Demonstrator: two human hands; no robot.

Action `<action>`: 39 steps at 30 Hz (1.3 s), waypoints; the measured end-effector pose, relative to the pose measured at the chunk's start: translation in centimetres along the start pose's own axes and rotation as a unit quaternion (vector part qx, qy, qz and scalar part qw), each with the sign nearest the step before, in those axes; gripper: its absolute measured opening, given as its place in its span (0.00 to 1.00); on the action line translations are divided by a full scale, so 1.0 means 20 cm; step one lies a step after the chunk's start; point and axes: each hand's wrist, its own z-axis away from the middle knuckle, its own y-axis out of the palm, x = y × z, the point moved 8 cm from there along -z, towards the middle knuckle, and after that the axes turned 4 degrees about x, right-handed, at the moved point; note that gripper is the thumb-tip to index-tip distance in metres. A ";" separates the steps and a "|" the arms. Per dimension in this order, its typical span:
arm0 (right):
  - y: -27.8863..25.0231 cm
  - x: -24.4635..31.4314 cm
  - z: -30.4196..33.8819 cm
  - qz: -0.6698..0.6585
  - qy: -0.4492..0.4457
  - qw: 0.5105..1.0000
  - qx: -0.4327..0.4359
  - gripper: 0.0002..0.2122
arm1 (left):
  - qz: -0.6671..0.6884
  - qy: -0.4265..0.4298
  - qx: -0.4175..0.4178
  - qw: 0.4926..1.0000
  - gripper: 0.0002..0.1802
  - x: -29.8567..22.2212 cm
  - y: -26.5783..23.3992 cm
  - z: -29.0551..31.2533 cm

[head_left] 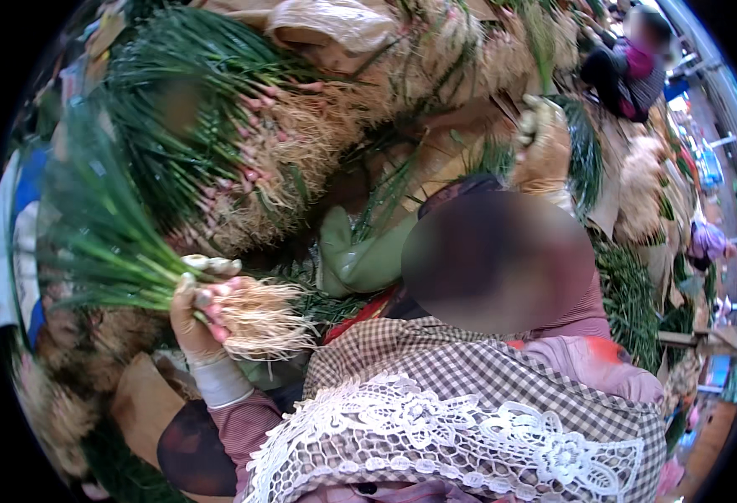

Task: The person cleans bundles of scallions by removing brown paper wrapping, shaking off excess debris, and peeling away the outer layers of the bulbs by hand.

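Note:
My left hand [197, 314], in a tan work glove, is closed around a bunch of green onions [226, 314]. Its pink bulbs and pale, stringy roots stick out to the right of the fingers, and the long green leaves fan up and to the left, blurred at their tips. At the upper right my gloved right hand [543, 142] is raised with its fingers curled in. Whatever it may hold is too small or hidden to make out. It is nearest to some green leaves [582, 159] lying just beyond it.
A large heap of green onions [226, 159] lies at the upper left, roots to the right. Further bundles run along the back under a whitish plastic sheet [331, 25]. My green rubber boot [364, 256] is in the middle. Another person [628, 71] sits at the far right.

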 end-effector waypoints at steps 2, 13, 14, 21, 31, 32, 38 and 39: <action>-0.50 -0.10 0.01 0.083 0.016 0.990 -0.112 0.08 | -0.008 0.005 -0.009 1.000 0.15 0.02 -0.05 -0.06; -0.67 -0.70 -0.08 0.360 0.258 0.882 0.158 0.12 | 0.089 -0.041 -0.136 0.986 0.20 0.19 -0.30 -0.09; -0.35 -0.53 -0.09 0.257 0.210 0.929 0.166 0.10 | 0.087 -0.033 -0.132 0.987 0.21 0.17 -0.26 -0.07; 1.13 -0.15 0.38 0.249 -0.119 0.823 0.497 0.11 | 0.114 0.062 0.053 0.990 0.13 0.00 -0.04 -0.04; 1.54 -0.47 0.45 0.411 -0.077 0.770 0.483 0.08 | 0.117 0.027 -0.170 0.978 0.15 0.14 -0.29 0.00; 1.53 -0.41 0.43 0.390 -0.159 0.784 0.456 0.08 | 0.149 0.014 -0.136 0.979 0.15 0.18 -0.30 -0.01; 1.40 -0.32 0.93 0.359 -0.115 0.637 0.673 0.15 | 0.137 -0.036 -0.124 0.982 0.12 0.29 -0.26 -0.04; 1.39 -0.34 0.99 0.329 -0.133 0.609 0.709 0.17 | 0.119 -0.028 -0.125 0.985 0.12 0.28 -0.24 -0.03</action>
